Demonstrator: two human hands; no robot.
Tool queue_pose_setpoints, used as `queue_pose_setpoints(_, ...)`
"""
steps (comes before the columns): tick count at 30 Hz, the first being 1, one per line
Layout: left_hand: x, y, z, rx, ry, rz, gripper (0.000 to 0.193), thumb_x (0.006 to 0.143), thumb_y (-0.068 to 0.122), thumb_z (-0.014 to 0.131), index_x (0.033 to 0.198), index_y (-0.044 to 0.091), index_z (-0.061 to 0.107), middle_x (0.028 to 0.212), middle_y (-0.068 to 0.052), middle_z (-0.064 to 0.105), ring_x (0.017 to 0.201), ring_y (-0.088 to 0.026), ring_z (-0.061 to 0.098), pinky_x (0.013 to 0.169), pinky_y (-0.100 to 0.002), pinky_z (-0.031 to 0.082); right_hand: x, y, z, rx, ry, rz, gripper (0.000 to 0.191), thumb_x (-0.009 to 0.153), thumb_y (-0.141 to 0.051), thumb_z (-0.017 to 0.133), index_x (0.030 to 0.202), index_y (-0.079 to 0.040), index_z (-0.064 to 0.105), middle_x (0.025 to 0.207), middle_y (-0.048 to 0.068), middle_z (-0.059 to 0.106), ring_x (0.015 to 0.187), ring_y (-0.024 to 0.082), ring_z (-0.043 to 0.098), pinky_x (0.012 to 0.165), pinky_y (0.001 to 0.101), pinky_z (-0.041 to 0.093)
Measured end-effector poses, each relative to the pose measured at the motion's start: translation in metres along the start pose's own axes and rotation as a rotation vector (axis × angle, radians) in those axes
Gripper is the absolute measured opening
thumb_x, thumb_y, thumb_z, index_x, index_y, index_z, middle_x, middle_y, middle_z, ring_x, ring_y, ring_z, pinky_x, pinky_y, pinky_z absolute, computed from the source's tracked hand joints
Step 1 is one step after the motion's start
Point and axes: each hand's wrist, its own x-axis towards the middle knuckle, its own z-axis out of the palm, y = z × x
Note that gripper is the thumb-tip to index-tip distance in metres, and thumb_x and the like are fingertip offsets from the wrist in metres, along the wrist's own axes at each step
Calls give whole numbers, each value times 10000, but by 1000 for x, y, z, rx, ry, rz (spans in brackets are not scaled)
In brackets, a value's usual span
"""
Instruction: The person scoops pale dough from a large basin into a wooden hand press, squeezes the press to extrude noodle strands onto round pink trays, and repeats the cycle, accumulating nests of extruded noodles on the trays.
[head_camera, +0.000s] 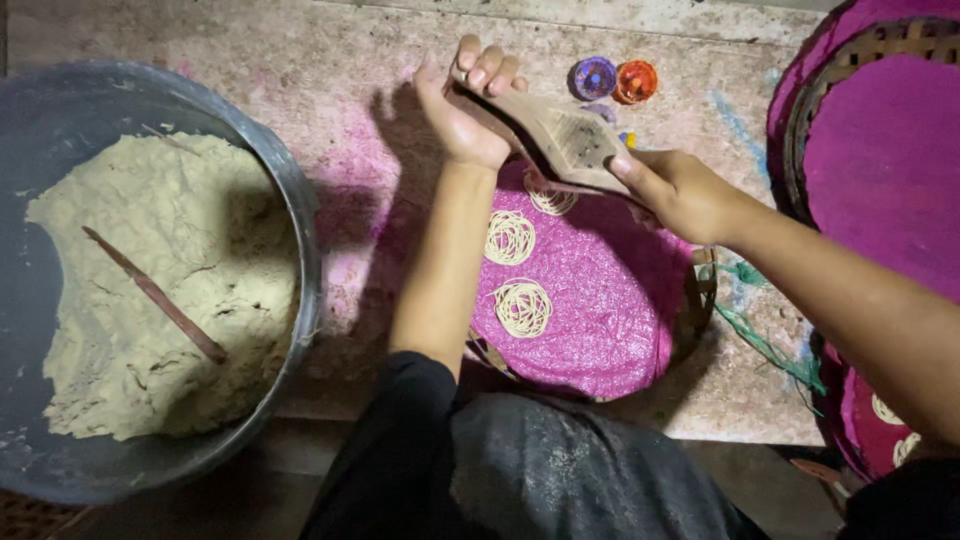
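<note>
My left hand (467, 105) grips one handle end of a wooden noodle press (565, 140) held above a round tray covered in pink cloth (600, 300). My right hand (675, 190) holds the other end of the press, by its perforated block. Three pale coils of thin noodle strands lie on the pink cloth: one (551, 200) right under the press, one (510, 238) below it, one (523, 307) nearest me.
A large grey metal basin (290, 190) at the left holds pale dough (170, 280) with a brown stick (155, 295) lying in it. Stacked pink-covered woven trays (880, 170) stand at the right. Two small round caps, blue (595, 77) and orange (636, 81), rest on the stained floor.
</note>
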Motion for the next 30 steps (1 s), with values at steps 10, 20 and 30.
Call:
queue_pose_setpoints(10, 17, -25, 16, -36, 72, 55, 337, 930, 490, 489, 859, 160, 490, 752, 19, 485, 766, -166, 500, 837, -356, 432, 7, 16, -20, -144, 177, -22, 641, 1052, -599, 387, 1014, -21, 662, 720, 124, 649, 669, 204, 644, 674, 411, 511)
queue_pose_setpoints(20, -35, -25, -34, 837, 471, -701, 360, 948, 323, 442, 1119, 123, 688, 1043, -83, 676, 831, -205, 685, 772, -380, 545, 13, 35, -10, 107, 133, -130, 520, 1068, -482, 466, 851, -35, 619, 680, 67, 595, 622, 164, 557, 608, 359, 477)
queue_pose_setpoints(30, -87, 9, -1, 2472, -142, -195, 341, 963, 160, 617, 1267, 191, 768, 1028, -116, 759, 768, -201, 754, 717, -365, 592, 7, 76, -3, 201, 287, -209, 571, 1117, -508, 418, 873, -20, 585, 709, 71, 583, 640, 159, 569, 628, 344, 486)
